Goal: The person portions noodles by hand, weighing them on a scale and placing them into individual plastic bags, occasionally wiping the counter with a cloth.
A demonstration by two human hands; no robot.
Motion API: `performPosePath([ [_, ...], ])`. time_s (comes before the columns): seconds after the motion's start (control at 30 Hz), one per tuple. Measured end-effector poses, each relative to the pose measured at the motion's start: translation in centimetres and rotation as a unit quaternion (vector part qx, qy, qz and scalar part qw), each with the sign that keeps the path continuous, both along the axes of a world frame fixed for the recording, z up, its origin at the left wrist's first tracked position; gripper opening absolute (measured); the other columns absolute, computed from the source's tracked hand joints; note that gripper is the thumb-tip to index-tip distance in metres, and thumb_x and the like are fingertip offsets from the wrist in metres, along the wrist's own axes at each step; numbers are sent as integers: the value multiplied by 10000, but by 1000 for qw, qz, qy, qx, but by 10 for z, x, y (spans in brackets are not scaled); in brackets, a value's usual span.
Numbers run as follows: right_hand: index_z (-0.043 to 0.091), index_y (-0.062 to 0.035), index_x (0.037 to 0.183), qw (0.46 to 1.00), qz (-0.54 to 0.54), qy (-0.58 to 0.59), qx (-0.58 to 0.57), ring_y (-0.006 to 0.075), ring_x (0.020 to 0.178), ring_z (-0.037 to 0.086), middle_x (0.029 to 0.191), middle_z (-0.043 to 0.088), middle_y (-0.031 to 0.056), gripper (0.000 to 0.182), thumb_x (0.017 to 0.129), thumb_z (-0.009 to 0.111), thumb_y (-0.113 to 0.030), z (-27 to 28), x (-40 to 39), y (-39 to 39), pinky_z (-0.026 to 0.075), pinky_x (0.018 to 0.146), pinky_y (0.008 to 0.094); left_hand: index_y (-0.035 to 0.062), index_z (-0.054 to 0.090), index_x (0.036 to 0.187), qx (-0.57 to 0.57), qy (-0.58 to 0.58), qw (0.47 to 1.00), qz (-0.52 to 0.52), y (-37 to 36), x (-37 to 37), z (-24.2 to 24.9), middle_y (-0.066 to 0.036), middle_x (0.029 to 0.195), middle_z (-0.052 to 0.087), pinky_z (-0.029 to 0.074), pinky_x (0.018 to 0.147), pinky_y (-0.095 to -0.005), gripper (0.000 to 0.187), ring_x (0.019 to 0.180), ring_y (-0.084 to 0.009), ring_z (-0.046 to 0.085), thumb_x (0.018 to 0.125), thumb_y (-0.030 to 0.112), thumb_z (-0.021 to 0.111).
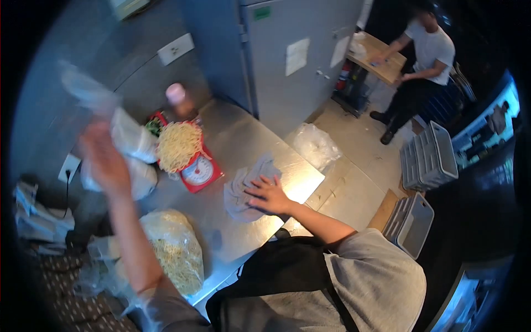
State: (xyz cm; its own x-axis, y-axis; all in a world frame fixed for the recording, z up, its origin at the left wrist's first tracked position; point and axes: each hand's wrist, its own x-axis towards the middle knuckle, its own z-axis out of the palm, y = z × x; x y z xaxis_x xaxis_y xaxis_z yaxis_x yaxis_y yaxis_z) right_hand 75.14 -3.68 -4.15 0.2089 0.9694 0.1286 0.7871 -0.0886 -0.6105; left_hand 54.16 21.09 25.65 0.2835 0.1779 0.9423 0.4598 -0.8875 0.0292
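Note:
My right hand [269,195] lies with spread fingers on a grey cloth or stack of thin bags [240,193] on the metal table. My left hand [102,149] is raised at the left, smeared by motion, with a blurred clear plastic bag [83,86] at its fingertips. Between the hands stands a red scale [198,172] with a heap of pale noodles [180,145] on top. A large clear bag of noodles [174,252] rests below my left forearm. White plastic bags [133,135] lie behind my left hand.
The metal table [232,127] ends at the right. A pink-capped bottle [177,95] stands by the wall near the grey cabinet [298,33]. A plastic bag [315,145] and grey crates [428,157] are on the floor. Another person [430,50] sits at a wooden table [387,69].

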Motion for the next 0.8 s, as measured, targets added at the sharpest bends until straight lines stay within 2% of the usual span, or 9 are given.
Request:
performPosePath([
  [0.07,426,-202,1356,987,0,156,-34,311,1349,266,1441,330,129,644,839,482,-582,13,10,10,115,1083,547,66,572,990,-9,185,979,-88,-65,16,-69,-87,1034,596,375,949,-410,202,1065,-241,534,884,223,503],
  [0.13,357,-132,1388,786,14,618,25,259,1309,340,1411,368,122,673,865,494,-532,48,2,21,239,1071,463,95,604,892,-48,345,922,-171,-123,24,-137,-62,977,604,342,972,-465,160,1056,-247,526,826,232,555],
  [0.2,322,-64,1382,653,211,726,34,216,1240,418,1363,408,111,624,885,537,-374,76,-1,16,366,1002,385,120,627,863,-150,378,887,-220,-172,13,-188,-37,990,612,288,1017,-508,152,1093,-241,510,804,254,585],
  [0.33,459,-28,1212,873,94,473,-72,179,918,610,1077,608,121,414,819,588,-12,62,-34,31,502,796,313,109,631,968,-313,370,838,-252,-210,-20,-219,-40,1074,604,224,1077,-524,255,1153,-262,500,785,286,645],
  [0.47,499,-17,1157,855,85,509,-55,165,803,632,942,652,115,371,809,628,-4,69,-56,25,518,754,308,71,578,1147,-420,129,869,-226,-207,-50,-197,-100,1181,565,292,1047,-448,400,1191,-298,462,789,224,668],
  [0.57,493,-17,1185,820,156,531,-144,170,803,633,937,655,118,409,808,652,-29,75,-60,15,518,761,318,59,558,1185,-365,-12,930,-27,-186,-59,-177,-168,1238,513,386,974,-405,448,1168,-344,474,765,137,692],
  [0.63,468,-30,1239,781,220,561,-162,181,856,631,951,652,116,464,812,651,-39,82,-63,9,507,800,329,51,610,1067,-397,31,917,-11,-171,-59,-174,-159,1229,520,391,966,-404,345,1144,-336,494,740,97,713],
  [0.7,448,-41,1267,795,238,549,-103,183,919,617,982,646,106,515,805,674,-79,87,-67,5,485,835,329,43,631,907,-604,-48,776,-177,-152,-72,-202,-150,1247,507,421,934,-390,208,1086,-292,538,719,51,719],
  [0.8,435,-67,1288,845,165,506,51,178,959,598,1006,639,88,560,795,696,-123,92,-54,10,464,849,317,34,616,799,-471,-20,872,-134,-150,-71,-203,-150,1207,535,475,852,-358,132,989,-237,583,710,23,713],
])
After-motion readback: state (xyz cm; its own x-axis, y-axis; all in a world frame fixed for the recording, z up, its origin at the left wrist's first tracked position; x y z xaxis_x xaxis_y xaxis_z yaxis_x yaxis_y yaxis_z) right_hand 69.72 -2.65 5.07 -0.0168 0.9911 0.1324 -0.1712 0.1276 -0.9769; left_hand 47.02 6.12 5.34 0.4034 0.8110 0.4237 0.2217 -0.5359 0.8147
